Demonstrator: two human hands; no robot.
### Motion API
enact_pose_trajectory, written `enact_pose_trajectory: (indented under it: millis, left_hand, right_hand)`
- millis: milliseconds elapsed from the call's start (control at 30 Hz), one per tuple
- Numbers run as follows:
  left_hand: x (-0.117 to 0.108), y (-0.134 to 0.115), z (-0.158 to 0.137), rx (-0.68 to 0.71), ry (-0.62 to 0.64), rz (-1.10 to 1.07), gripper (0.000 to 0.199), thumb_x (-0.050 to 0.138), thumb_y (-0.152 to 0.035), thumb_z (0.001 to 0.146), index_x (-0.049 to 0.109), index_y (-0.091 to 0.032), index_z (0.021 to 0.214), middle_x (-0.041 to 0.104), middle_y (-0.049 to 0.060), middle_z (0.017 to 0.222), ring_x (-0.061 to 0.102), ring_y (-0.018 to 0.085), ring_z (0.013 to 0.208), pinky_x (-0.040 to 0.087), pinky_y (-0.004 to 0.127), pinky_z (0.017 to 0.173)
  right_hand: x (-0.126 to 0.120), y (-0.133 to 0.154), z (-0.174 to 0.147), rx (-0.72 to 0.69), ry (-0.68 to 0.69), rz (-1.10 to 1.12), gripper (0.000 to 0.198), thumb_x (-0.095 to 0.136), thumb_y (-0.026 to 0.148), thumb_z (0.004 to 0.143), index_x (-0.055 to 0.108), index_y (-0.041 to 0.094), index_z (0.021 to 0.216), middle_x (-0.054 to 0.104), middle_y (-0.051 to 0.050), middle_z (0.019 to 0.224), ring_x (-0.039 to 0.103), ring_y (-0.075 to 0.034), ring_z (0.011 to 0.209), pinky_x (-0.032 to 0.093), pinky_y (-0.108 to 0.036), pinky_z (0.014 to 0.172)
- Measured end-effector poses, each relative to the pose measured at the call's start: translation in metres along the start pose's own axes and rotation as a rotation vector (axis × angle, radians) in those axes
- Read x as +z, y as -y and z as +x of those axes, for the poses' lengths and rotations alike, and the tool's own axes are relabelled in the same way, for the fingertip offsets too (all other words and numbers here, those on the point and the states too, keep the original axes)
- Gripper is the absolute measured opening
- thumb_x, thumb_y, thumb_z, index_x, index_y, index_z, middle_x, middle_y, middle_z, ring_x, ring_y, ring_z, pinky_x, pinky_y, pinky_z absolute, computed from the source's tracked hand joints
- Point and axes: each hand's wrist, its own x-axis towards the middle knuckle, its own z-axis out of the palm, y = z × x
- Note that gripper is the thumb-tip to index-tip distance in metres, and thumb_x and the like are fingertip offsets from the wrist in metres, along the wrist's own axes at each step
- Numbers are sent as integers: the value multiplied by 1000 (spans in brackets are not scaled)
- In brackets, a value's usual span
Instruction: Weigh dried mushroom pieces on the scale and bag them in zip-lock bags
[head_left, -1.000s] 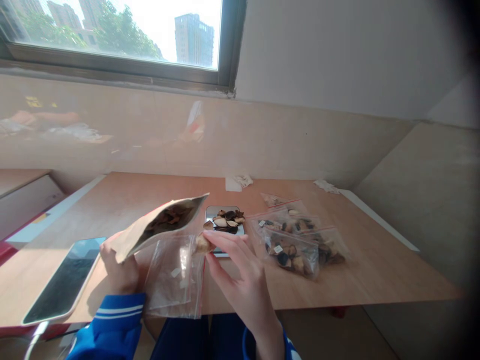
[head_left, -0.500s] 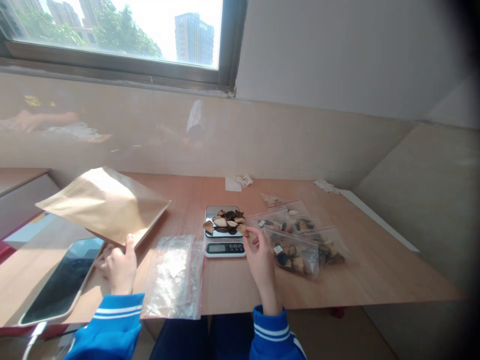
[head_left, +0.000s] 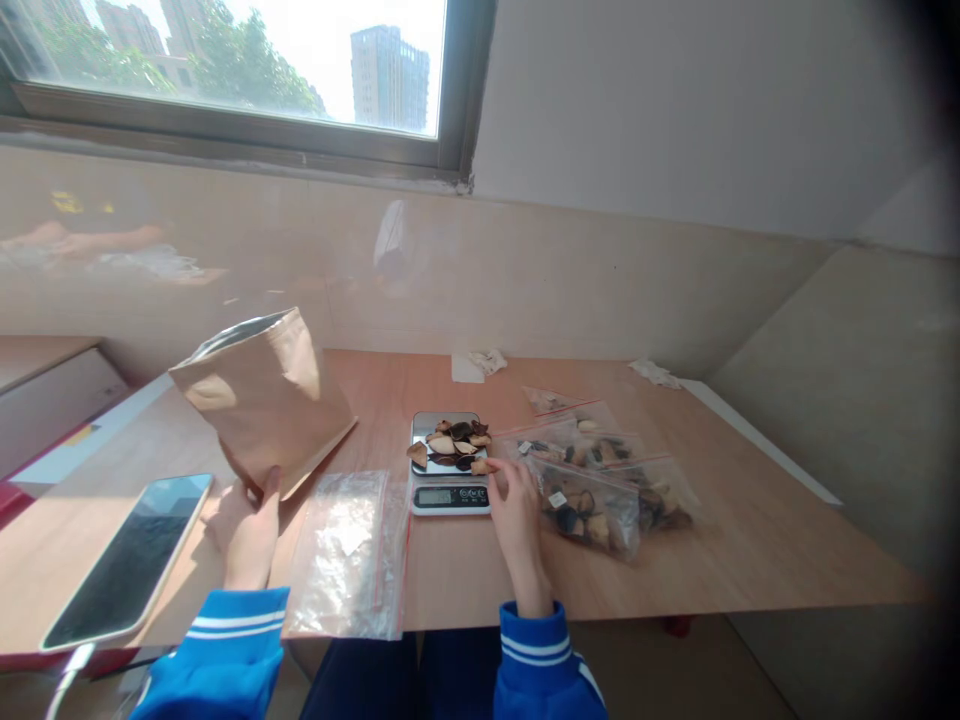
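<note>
My left hand (head_left: 251,525) grips the lower corner of a brown paper pouch (head_left: 274,415), which is tilted upright with its silvery mouth open at the top. My right hand (head_left: 516,505) is at the right edge of a small digital scale (head_left: 454,500), its thumb and fingers pinched on a light brown dried slice (head_left: 481,466). Several dried pieces, dark and pale, lie heaped (head_left: 454,440) on the scale's metal plate. The digits on the display are too small to read.
Clear zip bags (head_left: 349,550) lie flat left of the scale. Filled zip bags (head_left: 592,500) of dried pieces are piled to the right. A phone (head_left: 131,560) with a charging cable lies at the left. Crumpled paper (head_left: 487,361) sits near the wall.
The paper pouch has swung from lying slanted to standing more upright, its mouth now showing. My right hand has shifted slightly left, and the slice at its fingertips is turned differently.
</note>
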Motion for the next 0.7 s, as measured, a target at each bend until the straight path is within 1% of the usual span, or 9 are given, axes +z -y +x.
enact_pose_trajectory:
  millis: [67, 200, 300, 433, 500, 600, 700]
  left_hand:
    - [1, -2, 0, -73, -45, 57, 45, 39, -58, 85, 41, -20, 61, 50, 3, 63, 58, 41, 105, 41, 60, 74]
    - [2, -3, 2, -125, 17, 45, 42, 44, -58, 82, 41, -21, 62, 51, 7, 66, 56, 43, 104, 43, 57, 71]
    - [4, 0, 2, -107, 26, 21, 41, 45, -56, 82, 41, -21, 61, 51, 7, 66, 57, 42, 102, 43, 55, 70]
    - [6, 6, 1, -11, -33, -21, 39, 46, -55, 82, 43, -22, 61, 50, 4, 64, 59, 38, 99, 43, 53, 70]
    - [6, 5, 0, 12, -50, -36, 38, 47, -54, 82, 42, -22, 63, 50, 4, 63, 59, 37, 100, 43, 53, 72]
    - [4, 1, 0, -26, -25, -29, 36, 47, -54, 82, 42, -23, 66, 51, 4, 64, 59, 38, 104, 45, 54, 72]
    - [2, -3, 1, -61, 43, 0, 39, 47, -57, 82, 42, -21, 66, 52, 4, 67, 59, 41, 105, 46, 54, 68]
  right_hand:
    - [2, 2, 1, -1, -1, -17, 27, 42, 17, 87, 66, 18, 100, 61, -11, 99, 56, -24, 97, 44, -39, 86]
    - [5, 8, 5, -12, -4, -42, 28, 42, 19, 88, 68, 18, 100, 60, -11, 98, 57, -24, 96, 46, -39, 85]
    - [8, 12, 6, -28, -7, -63, 32, 40, 20, 90, 68, 18, 104, 59, -11, 97, 57, -23, 94, 46, -39, 83]
    - [11, 13, 5, -50, 14, -73, 36, 38, 19, 90, 66, 16, 111, 59, -12, 98, 57, -24, 95, 47, -39, 82]
    - [11, 12, 3, -51, 11, -64, 37, 38, 19, 90, 64, 17, 116, 58, -12, 100, 57, -24, 96, 47, -40, 83]
    - [9, 11, 0, -35, -24, -36, 38, 37, 20, 91, 60, 19, 122, 57, -12, 105, 56, -24, 100, 47, -42, 86]
    - [7, 12, -2, -26, -63, 2, 36, 38, 22, 92, 59, 19, 120, 55, -12, 107, 55, -24, 103, 46, -42, 88]
